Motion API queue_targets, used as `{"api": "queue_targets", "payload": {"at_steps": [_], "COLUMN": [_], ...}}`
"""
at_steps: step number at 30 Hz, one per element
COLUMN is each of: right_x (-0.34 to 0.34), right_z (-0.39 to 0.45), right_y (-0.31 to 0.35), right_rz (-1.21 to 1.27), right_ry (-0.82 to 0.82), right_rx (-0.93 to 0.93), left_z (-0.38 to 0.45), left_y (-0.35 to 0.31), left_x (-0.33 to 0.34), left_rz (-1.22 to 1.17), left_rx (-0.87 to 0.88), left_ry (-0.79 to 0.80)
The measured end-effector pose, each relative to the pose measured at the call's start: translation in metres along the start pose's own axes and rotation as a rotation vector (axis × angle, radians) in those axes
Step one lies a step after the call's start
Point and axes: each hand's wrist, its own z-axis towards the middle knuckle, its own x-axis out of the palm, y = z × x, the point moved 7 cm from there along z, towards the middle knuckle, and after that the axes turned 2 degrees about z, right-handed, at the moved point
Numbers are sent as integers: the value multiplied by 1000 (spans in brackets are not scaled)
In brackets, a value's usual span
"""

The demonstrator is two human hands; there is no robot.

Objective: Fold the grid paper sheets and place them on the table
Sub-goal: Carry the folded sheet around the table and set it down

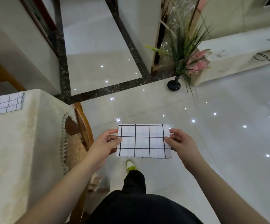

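A folded white sheet with a black grid (144, 140) hangs in the air over the floor, held flat between both hands. My left hand (104, 143) pinches its left edge, thumb on top. At the right edge my right hand (182, 142) pinches it the same way. Another folded grid sheet (5, 104) lies on the table (17, 151) at the far left, near the table's back corner.
The table wears a cream cloth with a fringed edge. A wooden chair (82, 125) stands tucked against its right side. A black vase with green and pink plants (178, 78) stands on the glossy tiled floor ahead. A low cream cabinet (236, 59) lies at the right.
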Motion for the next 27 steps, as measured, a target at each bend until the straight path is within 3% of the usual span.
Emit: {"api": "queue_targets", "payload": {"at_steps": [14, 27], "right_x": [87, 169], "right_z": [191, 367], "right_y": [113, 176], "right_rz": [-177, -218], "right_ry": [185, 431], "right_rx": [-18, -7], "left_z": [135, 237], "left_y": [-104, -157], "left_x": [-73, -122], "left_rz": [-119, -265], "left_rx": [70, -19], "left_ry": [-141, -376]}}
